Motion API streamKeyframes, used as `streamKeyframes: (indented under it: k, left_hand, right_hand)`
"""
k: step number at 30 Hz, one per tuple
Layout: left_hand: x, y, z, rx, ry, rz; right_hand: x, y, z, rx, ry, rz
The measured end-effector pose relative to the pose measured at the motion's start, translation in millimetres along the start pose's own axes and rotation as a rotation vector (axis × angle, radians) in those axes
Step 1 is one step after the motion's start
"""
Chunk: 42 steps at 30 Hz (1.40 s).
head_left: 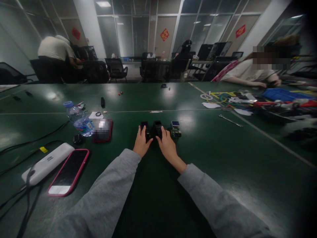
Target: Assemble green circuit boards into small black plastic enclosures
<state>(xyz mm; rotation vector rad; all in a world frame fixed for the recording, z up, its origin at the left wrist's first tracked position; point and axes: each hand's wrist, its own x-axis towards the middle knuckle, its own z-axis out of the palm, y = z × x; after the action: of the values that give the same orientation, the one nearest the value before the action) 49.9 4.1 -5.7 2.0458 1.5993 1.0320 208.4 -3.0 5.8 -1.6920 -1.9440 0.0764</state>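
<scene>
Two small black handheld devices, each with a dark screen at its far end, stand side by side on the green table. My left hand [142, 142] is closed round the left black device [147, 130], fingers along its left edge and thumb at its lower right. Around the right black device [157, 125], my right hand [167, 144] closes with its thumb on the left and fingers over the right side. A narrow gap separates the two. Just right of them sits a small circuit board with a screen [176, 129], touched by neither hand.
On the left are a water bottle [80, 119], a white power bank [49, 163], a pink-cased phone [70, 172] and black cables. A wrench [230, 120], coiled wires [206, 96] and a blue tray [284, 95] are on the right. A person sits at the far right.
</scene>
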Motion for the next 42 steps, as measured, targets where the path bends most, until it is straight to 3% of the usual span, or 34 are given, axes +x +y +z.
streamKeyframes:
  k: [6,10,13,18,24,29,42]
  left_hand:
    - [-2,9,-5.3,-0.029,0.052,0.011]
    - [-4,16,-21.4,-0.013,0.258,0.12]
    - [-6,9,-38.3,0.075,0.364,0.208]
    - [-13,-22,-52.9,0.211,0.326,0.141]
    - [-16,-38,-42.1,0.217,0.158,-0.1]
    - [-15,-40,-37.0,0.243,0.119,-0.098]
    - [-14,-37,-38.9,0.372,0.176,-0.05]
  right_hand:
    - [1,-2,-1,-0.019,-0.002,-0.006]
    - [1,-3,-3,-0.039,-0.004,-0.005]
    - [1,-2,-3,-0.031,0.009,-0.017]
    - [2,1,-3,0.0,-0.001,-0.005]
    - [2,0,-5,0.006,-0.01,-0.019]
    - [2,0,-3,-0.012,0.004,-0.019]
    - [1,2,-1,0.035,0.064,-0.051]
